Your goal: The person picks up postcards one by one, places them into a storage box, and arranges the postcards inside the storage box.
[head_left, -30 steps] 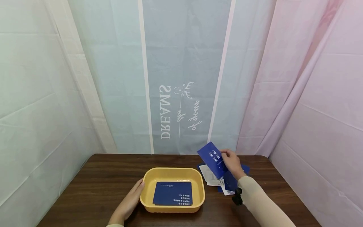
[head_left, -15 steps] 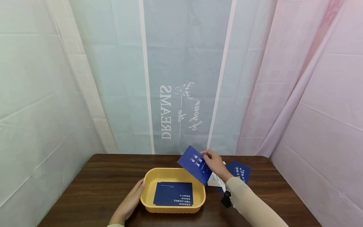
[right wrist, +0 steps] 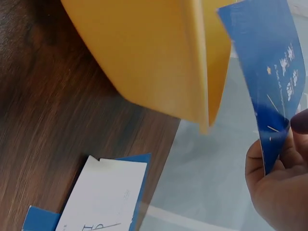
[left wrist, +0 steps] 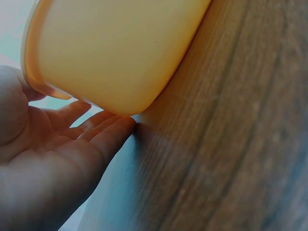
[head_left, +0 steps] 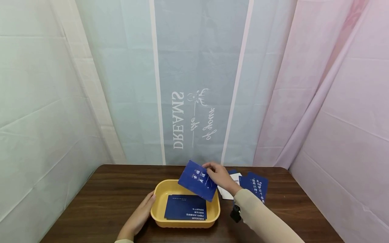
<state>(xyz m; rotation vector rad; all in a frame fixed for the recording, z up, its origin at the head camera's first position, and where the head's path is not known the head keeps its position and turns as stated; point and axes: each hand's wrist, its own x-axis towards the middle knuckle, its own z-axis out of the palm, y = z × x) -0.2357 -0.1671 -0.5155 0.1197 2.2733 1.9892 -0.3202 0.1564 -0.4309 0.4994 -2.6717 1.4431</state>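
One blue card [head_left: 195, 182], pinched in my right hand [head_left: 221, 176], hangs over the back right corner of the yellow box [head_left: 184, 223]. My left hand [head_left: 139, 214] grips its left side. I think I'm filling it; next, lay the card on the blue cards [head_left: 184, 206] inside and let go.

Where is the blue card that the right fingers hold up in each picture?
Head: the card is low, near the middle, hiding part of the far rim of the tub.
Left wrist: the card is not in this picture.
Right wrist: the card is at the upper right.
Shared landmark: the yellow tub, low in the head view and along the top of both wrist views.
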